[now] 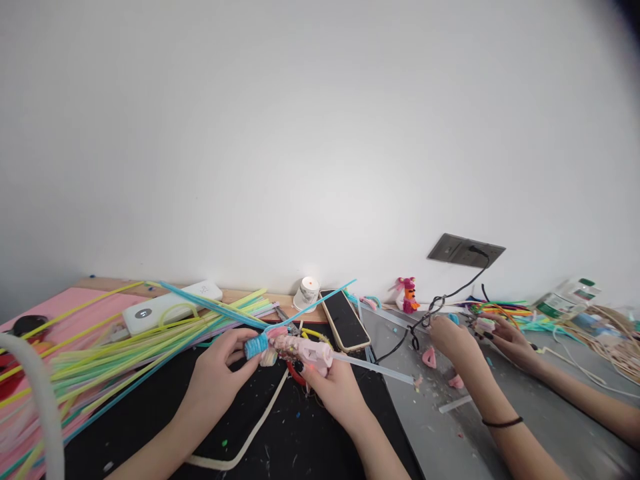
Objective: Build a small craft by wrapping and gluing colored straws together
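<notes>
My left hand (225, 373) pinches a small blue coil of wound pipe cleaner (256, 345) between thumb and fingers. Long loose blue strands (215, 308) run from it up to the left and right. Wrapped around a pale pink hot glue gun (315, 357) is my right hand (340, 393), thumb on its near side. A translucent glue stick (383, 369) sticks out of the gun's back end to the right. The gun's front points left at the coil, close beside it. Its tip is hard to make out behind pink and cream bits there.
Bundled pastel pipe cleaners (130, 353) cover the left, near a white device (173, 307). A phone (345, 320) and white cup (306, 293) stand behind. A black cord (463, 287) runs to the wall socket (465, 251). At right, another person's hands (453, 343) work beside a pink-orange figure (409, 295).
</notes>
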`<state>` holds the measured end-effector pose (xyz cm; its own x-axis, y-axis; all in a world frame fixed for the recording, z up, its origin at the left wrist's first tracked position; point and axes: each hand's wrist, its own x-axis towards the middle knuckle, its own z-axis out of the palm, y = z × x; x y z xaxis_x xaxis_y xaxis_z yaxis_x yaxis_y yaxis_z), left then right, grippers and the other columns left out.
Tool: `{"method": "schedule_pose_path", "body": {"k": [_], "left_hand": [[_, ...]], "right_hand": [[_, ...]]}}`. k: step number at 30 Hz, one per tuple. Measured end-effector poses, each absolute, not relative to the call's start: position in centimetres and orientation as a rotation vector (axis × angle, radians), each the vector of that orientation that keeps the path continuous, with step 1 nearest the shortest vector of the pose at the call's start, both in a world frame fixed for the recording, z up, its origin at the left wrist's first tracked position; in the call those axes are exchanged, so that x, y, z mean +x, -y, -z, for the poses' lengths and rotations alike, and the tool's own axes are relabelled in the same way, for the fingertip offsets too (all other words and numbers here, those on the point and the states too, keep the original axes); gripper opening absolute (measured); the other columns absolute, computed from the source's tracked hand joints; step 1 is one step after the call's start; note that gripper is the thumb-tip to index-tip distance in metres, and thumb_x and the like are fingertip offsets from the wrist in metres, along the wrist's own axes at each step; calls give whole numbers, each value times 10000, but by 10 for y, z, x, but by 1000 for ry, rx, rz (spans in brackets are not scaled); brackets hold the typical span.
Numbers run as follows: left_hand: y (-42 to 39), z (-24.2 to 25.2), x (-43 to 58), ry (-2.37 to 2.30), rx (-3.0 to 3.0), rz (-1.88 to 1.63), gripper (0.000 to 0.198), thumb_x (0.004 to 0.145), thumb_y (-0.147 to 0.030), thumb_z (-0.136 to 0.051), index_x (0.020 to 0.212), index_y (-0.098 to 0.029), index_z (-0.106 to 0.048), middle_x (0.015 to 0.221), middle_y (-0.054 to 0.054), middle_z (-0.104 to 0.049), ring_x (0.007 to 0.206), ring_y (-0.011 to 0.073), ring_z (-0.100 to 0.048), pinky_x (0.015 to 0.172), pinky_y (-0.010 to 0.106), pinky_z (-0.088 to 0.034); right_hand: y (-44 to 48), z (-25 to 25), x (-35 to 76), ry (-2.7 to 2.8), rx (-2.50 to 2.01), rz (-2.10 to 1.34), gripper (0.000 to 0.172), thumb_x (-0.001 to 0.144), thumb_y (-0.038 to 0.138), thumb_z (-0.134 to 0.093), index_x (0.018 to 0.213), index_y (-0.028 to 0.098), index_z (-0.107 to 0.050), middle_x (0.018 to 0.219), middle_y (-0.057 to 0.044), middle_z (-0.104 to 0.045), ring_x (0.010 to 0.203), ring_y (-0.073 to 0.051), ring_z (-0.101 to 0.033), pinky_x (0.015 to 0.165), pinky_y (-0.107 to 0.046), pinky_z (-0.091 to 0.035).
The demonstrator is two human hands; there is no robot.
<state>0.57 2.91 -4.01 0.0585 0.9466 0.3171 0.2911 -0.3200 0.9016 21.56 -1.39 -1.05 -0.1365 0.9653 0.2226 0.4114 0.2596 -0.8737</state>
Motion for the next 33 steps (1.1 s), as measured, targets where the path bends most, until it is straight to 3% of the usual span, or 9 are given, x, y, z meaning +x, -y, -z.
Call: {"method": "schedule_pose_path", "body": {"k": [5, 23, 27, 33], "left_hand": [[-30, 40, 6, -1231, 1607, -1293, 241, 727, -316, -671, 930, -194, -623, 991, 56, -689, 919, 253, -697, 846, 379, -588], [-29, 33, 6, -1210, 1510, -1291, 248, 714, -331, -690, 907, -193, -617, 955, 67, -708, 935, 284, -694, 835, 389, -595], [-29, 31, 7, -1214, 1489, -1307, 258, 711, -336, -689, 906, -184, -619, 956, 64, -714, 933, 285, -698, 819, 378, -601], [-29, 33, 7, -1227, 1461, -1306, 272, 680, -344, -702, 890, -191, -623, 946, 60, -719, 924, 287, -699, 803, 372, -608]], "right_hand": [[14, 10, 215, 1662, -1257, -861, 355, 805, 142, -572, 1123, 242, -694, 1076, -20, -718, 983, -232, -657, 867, -325, -513], [16, 3, 213, 1657, -1227, -938, 390, 808, 114, -534, 1142, 257, -677, 1125, -6, -697, 1047, -225, -636, 936, -331, -484], [16, 4, 214, 1656, -1254, -936, 366, 813, 129, -540, 1126, 254, -684, 1061, -4, -715, 1008, -227, -649, 925, -338, -494], [16, 3, 213, 1654, -1185, -973, 404, 826, 118, -535, 1190, 245, -655, 1193, -21, -672, 1104, -223, -615, 987, -340, -451]]}}
